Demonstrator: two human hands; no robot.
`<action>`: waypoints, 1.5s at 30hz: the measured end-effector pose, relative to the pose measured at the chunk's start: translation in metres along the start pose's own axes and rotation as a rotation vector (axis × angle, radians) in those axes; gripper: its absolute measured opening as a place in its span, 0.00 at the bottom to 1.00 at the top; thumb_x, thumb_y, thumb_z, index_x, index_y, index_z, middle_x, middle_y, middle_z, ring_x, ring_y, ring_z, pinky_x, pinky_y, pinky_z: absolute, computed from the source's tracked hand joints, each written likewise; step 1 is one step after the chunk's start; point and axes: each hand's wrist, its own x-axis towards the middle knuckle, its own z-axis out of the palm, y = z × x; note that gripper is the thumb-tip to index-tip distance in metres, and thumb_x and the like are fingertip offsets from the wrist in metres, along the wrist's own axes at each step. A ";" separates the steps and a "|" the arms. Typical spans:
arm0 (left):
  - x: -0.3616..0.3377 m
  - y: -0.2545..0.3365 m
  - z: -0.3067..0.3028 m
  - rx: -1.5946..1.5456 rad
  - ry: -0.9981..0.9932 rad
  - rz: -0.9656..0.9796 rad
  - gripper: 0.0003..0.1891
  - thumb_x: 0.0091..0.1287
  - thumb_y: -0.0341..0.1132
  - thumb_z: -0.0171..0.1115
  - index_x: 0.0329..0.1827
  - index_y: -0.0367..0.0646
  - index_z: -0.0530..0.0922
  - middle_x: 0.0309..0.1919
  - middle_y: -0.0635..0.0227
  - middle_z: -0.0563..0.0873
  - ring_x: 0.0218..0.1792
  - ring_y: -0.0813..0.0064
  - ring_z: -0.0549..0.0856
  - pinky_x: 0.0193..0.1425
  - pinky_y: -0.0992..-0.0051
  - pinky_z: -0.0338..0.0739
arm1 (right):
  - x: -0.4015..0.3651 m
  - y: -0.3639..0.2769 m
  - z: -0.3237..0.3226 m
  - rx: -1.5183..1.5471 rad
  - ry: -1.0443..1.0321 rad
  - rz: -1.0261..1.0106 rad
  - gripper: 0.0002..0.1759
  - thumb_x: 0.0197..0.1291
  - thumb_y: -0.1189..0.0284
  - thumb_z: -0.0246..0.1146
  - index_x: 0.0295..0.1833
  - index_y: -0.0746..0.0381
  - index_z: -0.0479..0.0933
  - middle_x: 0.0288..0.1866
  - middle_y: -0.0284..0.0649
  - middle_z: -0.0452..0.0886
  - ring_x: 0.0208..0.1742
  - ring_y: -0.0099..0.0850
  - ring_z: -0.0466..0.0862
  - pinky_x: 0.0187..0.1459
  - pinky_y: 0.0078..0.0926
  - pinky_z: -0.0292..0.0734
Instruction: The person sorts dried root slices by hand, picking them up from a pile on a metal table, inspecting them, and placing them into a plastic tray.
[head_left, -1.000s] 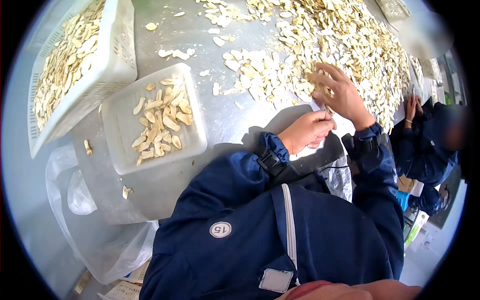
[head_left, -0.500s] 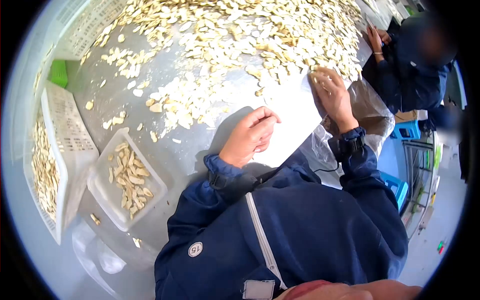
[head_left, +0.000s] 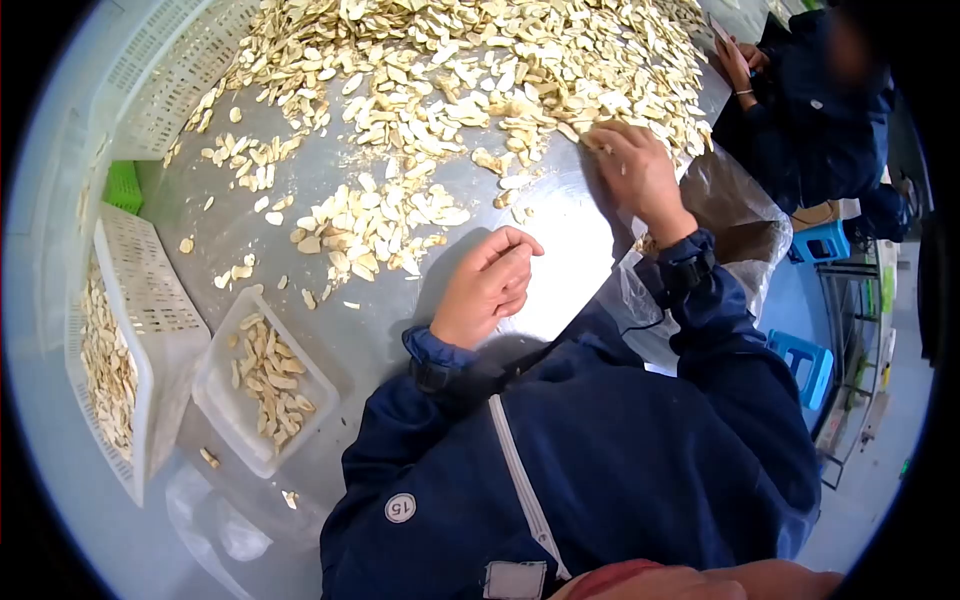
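Observation:
Pale, dried-looking slices [head_left: 450, 70] lie in a broad heap across the metal table [head_left: 360, 320], with a smaller cluster [head_left: 375, 225] nearer me. My left hand [head_left: 485, 288] is held over the bare metal beside that cluster, its fingers curled into a loose fist. What is inside the fist, if anything, is hidden. At the heap's near right edge, my right hand [head_left: 640, 178] reaches in palm down with bent fingers. A pale slice shows at its thumb and fingertips, seemingly pinched there.
To the left stand a clear plastic tub [head_left: 225, 400] of thicker pieces and a white perforated basket [head_left: 160, 290] of slices. A plastic-lined container [head_left: 745, 225] is by my right forearm. Another person [head_left: 810, 120] works at the right. Blue stools [head_left: 803, 365] stand beyond.
My right hand has shifted slightly left along the heap's edge, its fingers more bent. My left hand stays in a loose fist. The whole view has shifted a little.

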 end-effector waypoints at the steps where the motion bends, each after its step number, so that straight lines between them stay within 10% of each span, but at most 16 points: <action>1: 0.001 0.000 0.000 -0.005 -0.006 0.002 0.09 0.83 0.34 0.56 0.54 0.37 0.77 0.27 0.80 0.68 0.20 0.90 0.61 0.22 0.85 0.56 | 0.001 0.005 -0.008 -0.027 0.035 0.011 0.15 0.65 0.72 0.66 0.56 0.54 0.88 0.57 0.38 0.88 0.56 0.45 0.85 0.60 0.42 0.80; 12: 0.001 -0.006 -0.004 0.146 -0.040 0.173 0.08 0.83 0.34 0.56 0.53 0.38 0.77 0.26 0.81 0.67 0.20 0.91 0.62 0.23 0.85 0.59 | 0.077 -0.061 0.041 -0.024 0.078 -0.188 0.14 0.66 0.70 0.69 0.56 0.59 0.85 0.59 0.41 0.87 0.61 0.46 0.83 0.62 0.40 0.80; 16: 0.005 -0.012 -0.007 0.132 -0.021 0.207 0.08 0.82 0.34 0.57 0.53 0.38 0.77 0.24 0.82 0.66 0.19 0.92 0.62 0.21 0.85 0.57 | 0.062 -0.054 0.011 0.245 -0.194 -0.312 0.13 0.67 0.70 0.69 0.55 0.60 0.85 0.61 0.43 0.87 0.64 0.46 0.83 0.66 0.41 0.78; 23: 0.003 -0.002 -0.003 -0.063 -0.020 0.014 0.08 0.83 0.34 0.56 0.54 0.39 0.78 0.27 0.81 0.69 0.20 0.92 0.62 0.22 0.86 0.57 | 0.032 -0.017 -0.005 0.227 -0.063 0.087 0.12 0.67 0.70 0.69 0.54 0.58 0.87 0.52 0.43 0.89 0.56 0.46 0.86 0.59 0.40 0.81; 29: 0.002 -0.002 -0.002 -0.051 0.003 0.022 0.08 0.82 0.34 0.57 0.53 0.38 0.77 0.25 0.81 0.67 0.19 0.92 0.60 0.21 0.86 0.56 | 0.038 -0.082 0.018 0.286 -0.052 -0.383 0.15 0.67 0.64 0.71 0.58 0.51 0.87 0.60 0.39 0.87 0.63 0.45 0.83 0.66 0.43 0.78; 38: 0.007 -0.015 -0.010 0.163 0.014 0.187 0.08 0.82 0.34 0.57 0.54 0.38 0.77 0.26 0.81 0.67 0.20 0.92 0.62 0.22 0.85 0.57 | -0.002 0.032 -0.016 -0.015 0.009 -0.045 0.20 0.58 0.83 0.62 0.53 0.56 0.88 0.63 0.41 0.87 0.65 0.47 0.83 0.66 0.45 0.78; 42: 0.001 0.001 -0.008 -0.108 -0.036 -0.001 0.07 0.81 0.33 0.57 0.52 0.38 0.79 0.31 0.76 0.73 0.25 0.87 0.70 0.27 0.84 0.65 | 0.021 0.021 -0.008 0.017 0.028 0.024 0.18 0.70 0.69 0.65 0.63 0.50 0.86 0.69 0.41 0.83 0.68 0.48 0.81 0.68 0.45 0.77; 45: 0.002 -0.002 -0.001 -0.054 0.039 0.030 0.08 0.82 0.34 0.57 0.53 0.38 0.78 0.26 0.80 0.65 0.20 0.91 0.59 0.20 0.85 0.53 | 0.048 0.005 0.016 0.063 0.064 -0.056 0.23 0.70 0.64 0.67 0.69 0.48 0.82 0.73 0.43 0.79 0.72 0.48 0.78 0.71 0.48 0.74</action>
